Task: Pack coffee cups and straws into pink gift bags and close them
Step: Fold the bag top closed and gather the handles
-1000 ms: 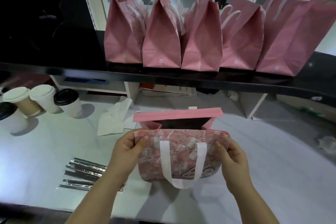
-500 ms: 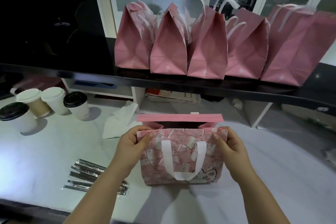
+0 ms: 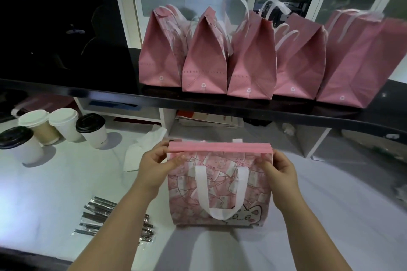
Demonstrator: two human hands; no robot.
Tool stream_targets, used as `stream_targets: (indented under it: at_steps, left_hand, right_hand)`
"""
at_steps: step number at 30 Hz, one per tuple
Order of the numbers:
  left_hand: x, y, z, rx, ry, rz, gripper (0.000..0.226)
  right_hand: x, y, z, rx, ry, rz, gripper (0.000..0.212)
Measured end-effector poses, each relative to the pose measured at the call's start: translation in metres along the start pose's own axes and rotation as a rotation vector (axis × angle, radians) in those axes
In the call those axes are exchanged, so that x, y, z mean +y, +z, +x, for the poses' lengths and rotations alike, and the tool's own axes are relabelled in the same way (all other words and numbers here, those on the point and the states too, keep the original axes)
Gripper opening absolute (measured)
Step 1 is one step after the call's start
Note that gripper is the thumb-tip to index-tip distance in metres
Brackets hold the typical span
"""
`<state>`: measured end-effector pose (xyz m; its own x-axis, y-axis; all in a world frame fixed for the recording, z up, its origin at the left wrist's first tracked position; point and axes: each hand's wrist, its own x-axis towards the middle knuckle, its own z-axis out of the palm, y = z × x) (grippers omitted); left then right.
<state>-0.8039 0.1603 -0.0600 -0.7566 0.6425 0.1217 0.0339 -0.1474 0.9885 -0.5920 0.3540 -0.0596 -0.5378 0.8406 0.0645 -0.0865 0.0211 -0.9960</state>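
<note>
Since a moment ago the mouth of the bag [image 3: 220,189] has closed: the far edge stood apart from the near one with a dark gap between them, and now the two meet in one pink rim [image 3: 219,147] across the top. The bag stands upright on the white table [image 3: 55,182], straight ahead of me, printed face and white handle toward me. My left hand [image 3: 152,167] pinches the left end of the rim and my right hand [image 3: 279,171] pinches the right end, thumbs on the near face and the other fingers mostly hidden behind. What matters next is that the rim's long axis runs left to right, level between my two grips, with its unpinched middle about equally far from each. I judge the closing still wants pressing along that line, so either hand could slide inward. What is inside I cannot see. Four cups [image 3: 66,125] stand well off to the left, and the straws [image 3: 99,215] lie by my left forearm, so that hand is nearer for the next bag. A row of bags [image 3: 204,61] stands on the black shelf [image 3: 88,92] beyond.
</note>
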Motion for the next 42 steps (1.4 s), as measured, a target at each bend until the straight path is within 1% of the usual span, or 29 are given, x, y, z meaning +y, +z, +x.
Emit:
stream_targets:
  at_steps: [1,2,4,6,9,12,15,17,20,23,25,26,28,30,31,32,34,35,37,39,42]
  left_hand:
    - [-0.001,0.002,0.001,0.03,0.015,-0.011,0.016]
    - [-0.003,0.003,0.002,0.068,0.019,-0.013,0.019]
    - [-0.008,0.005,0.003,0.121,-0.008,-0.028,0.032]
    - [-0.01,0.005,0.003,0.111,-0.024,-0.065,0.041]
    - [-0.01,0.001,0.004,0.053,-0.022,-0.09,0.051]
    - [-0.005,-0.002,0.008,-0.017,0.0,-0.049,0.05]
    - [-0.001,-0.003,0.009,-0.066,0.028,0.025,0.046]
    - [0.001,-0.006,0.009,-0.068,0.046,0.061,0.043]
    - [0.005,-0.012,0.007,-0.052,0.117,0.17,0.038]
    - [0.012,-0.019,0.004,-0.034,0.198,0.408,0.035]
    - [0.019,-0.026,0.001,-0.059,0.286,0.611,0.036]
    - [0.022,-0.029,-0.001,-0.085,0.344,0.708,0.033]
    - [0.029,-0.028,-0.006,-0.115,0.414,0.795,0.024]
    - [0.033,-0.017,-0.01,-0.093,0.47,0.829,0.028]
    - [0.035,-0.006,-0.01,-0.074,0.516,0.885,0.027]
    - [0.034,0.006,-0.01,-0.062,0.556,0.951,0.024]
    - [0.034,0.032,-0.01,-0.072,0.561,1.018,0.021]
    - [0.033,0.044,-0.009,-0.089,0.55,1.03,0.02]
    - [0.029,0.064,-0.008,-0.119,0.549,1.063,0.017]
    - [0.025,0.076,-0.008,-0.121,0.534,1.099,0.021]
    - [0.021,0.079,-0.01,-0.08,0.529,1.142,0.023]
  right_hand:
    - [0.001,0.001,0.0,0.016,-0.025,0.009,0.014]
    - [0.003,0.001,-0.001,0.027,-0.05,0.03,0.012]
    - [0.006,0.0,-0.003,0.06,-0.085,0.089,0.02]
    - [0.008,-0.001,-0.004,0.092,-0.096,0.13,0.029]
    - [0.011,-0.002,-0.004,0.098,-0.125,0.094,0.04]
    - [0.011,-0.005,-0.006,0.073,-0.258,-0.071,0.058]
    - [0.006,-0.01,-0.003,0.024,-0.437,-0.356,0.065]
    - [0.004,-0.016,0.001,-0.011,-0.561,-0.493,0.063]
    - [0.002,-0.02,0.001,-0.037,-0.615,-0.565,0.046]
    - [-0.003,-0.023,-0.003,-0.053,-0.633,-0.578,0.036]
    - [-0.007,-0.024,-0.006,-0.052,-0.624,-0.573,0.026]
    - [-0.009,-0.023,-0.007,-0.039,-0.604,-0.58,0.024]
    - [-0.009,-0.019,-0.009,0.025,-0.548,-0.65,0.026]
    - [-0.016,-0.009,-0.011,0.081,-0.477,-0.719,0.039]
    - [-0.021,-0.003,-0.011,0.082,-0.497,-0.772,0.045]
    - [-0.025,0.004,-0.01,0.063,-0.576,-0.862,0.046]
    - [-0.031,0.02,-0.01,0.041,-0.727,-1.091,0.037]
    - [-0.034,0.028,-0.011,0.034,-0.746,-1.174,0.029]
    - [-0.037,0.044,-0.013,-0.022,-0.734,-1.25,0.018]
    - [-0.033,0.056,-0.015,-0.082,-0.724,-1.281,0.019]
    - [-0.028,0.061,-0.013,-0.043,-0.725,-1.285,0.027]
